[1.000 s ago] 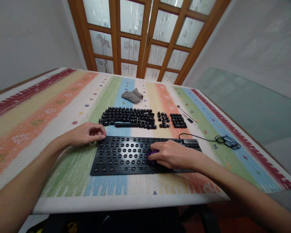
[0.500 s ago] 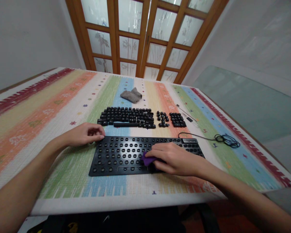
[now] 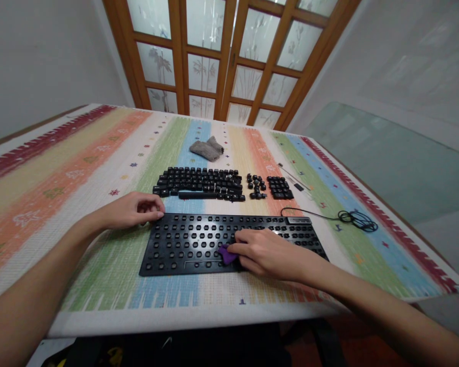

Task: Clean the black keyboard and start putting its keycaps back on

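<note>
A black keyboard base with its keycaps off lies flat on the striped cloth, bare key posts showing in rows. At its upper left corner my left hand is closed, fingers curled and thumb against the edge. My right hand pinches a small purple cloth and presses it on the lower middle of the base. That hand and forearm hide part of the base's right half. Beyond the base, loose black keycaps are laid out in keyboard order, with the number-pad keycaps grouped at the right.
A crumpled grey cloth lies behind the keycaps. The keyboard cable is coiled to the right. Near the number-pad caps are a small black piece and a thin stick-like tool. The striped tablecloth covers the table.
My right hand has moved slightly left with the purple cloth across the base. My left hand stays at the corner.
</note>
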`<state>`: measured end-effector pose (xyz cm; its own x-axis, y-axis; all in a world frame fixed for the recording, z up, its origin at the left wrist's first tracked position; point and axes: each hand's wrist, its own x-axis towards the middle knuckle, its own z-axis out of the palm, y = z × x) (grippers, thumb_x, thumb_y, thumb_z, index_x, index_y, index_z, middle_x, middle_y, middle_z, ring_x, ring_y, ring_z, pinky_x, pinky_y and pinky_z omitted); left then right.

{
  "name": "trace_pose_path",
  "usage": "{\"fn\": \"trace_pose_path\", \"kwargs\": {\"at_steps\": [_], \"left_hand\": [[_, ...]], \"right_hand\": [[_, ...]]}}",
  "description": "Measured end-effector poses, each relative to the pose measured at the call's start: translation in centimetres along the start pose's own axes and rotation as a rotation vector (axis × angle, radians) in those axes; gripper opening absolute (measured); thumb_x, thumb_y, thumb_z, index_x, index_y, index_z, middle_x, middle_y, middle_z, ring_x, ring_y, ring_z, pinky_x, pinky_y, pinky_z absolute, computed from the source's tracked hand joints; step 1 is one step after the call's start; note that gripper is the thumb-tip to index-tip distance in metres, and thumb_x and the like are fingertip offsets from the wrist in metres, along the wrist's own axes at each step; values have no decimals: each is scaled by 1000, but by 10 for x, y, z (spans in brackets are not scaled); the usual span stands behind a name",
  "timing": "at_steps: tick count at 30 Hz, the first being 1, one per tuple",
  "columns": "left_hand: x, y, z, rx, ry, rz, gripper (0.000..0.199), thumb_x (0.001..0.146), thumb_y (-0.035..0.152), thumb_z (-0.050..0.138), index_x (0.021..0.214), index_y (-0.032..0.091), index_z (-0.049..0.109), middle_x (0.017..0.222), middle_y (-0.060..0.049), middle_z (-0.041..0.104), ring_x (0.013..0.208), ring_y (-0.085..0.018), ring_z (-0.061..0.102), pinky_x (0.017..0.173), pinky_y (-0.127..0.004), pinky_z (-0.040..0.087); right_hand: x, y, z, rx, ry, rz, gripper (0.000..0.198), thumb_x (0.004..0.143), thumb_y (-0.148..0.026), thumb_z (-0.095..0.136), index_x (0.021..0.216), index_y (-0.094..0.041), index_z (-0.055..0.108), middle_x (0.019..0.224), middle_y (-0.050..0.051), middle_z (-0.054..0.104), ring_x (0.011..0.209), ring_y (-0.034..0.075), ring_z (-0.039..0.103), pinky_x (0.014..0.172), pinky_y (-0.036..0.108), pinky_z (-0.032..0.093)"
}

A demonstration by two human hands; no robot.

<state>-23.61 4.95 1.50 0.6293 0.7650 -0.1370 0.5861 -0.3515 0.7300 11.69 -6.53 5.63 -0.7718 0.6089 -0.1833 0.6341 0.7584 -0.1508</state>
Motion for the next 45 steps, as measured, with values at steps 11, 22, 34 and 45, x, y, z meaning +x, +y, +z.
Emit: {"fn": "trace_pose_path", "kwargs": {"at_steps": [11, 22, 34, 45], "left_hand": [[-1, -1, 0, 1, -6, 2, 33, 84, 48, 62, 87, 15, 68, 67, -2, 62, 60, -13, 53, 56, -23, 40], [0, -2, -1, 21, -4, 19, 32, 85, 48, 61, 87, 16, 68, 69, -2, 63, 61, -13, 54, 57, -23, 42], [-1, -1, -2, 30, -21, -19, 36, 85, 51, 60, 89, 16, 66, 69, -3, 62, 60, -14, 54, 56, -24, 42], [-1, -2, -1, 6, -24, -30, 36, 84, 50, 60, 89, 16, 66, 67, -2, 62, 58, -13, 53, 55, -24, 41]], "right_hand": [[14, 17, -14, 165, -29, -163, 23, 95, -12, 48, 103, -18, 69, 92, 5, 61, 78, 16, 56, 72, 28, 44], [-21, 36, -27, 274, 302, 98, 19, 89, -14, 43, 96, -16, 61, 90, 7, 68, 80, 17, 59, 75, 30, 44], [-42, 34, -7, 46, 309, 186, 21, 88, -16, 44, 95, -14, 64, 87, 8, 68, 74, 18, 59, 69, 30, 39], [-28, 5, 26, 49, 207, -39, 19, 90, -16, 49, 98, -15, 66, 85, 6, 62, 76, 18, 54, 64, 28, 39]]}}
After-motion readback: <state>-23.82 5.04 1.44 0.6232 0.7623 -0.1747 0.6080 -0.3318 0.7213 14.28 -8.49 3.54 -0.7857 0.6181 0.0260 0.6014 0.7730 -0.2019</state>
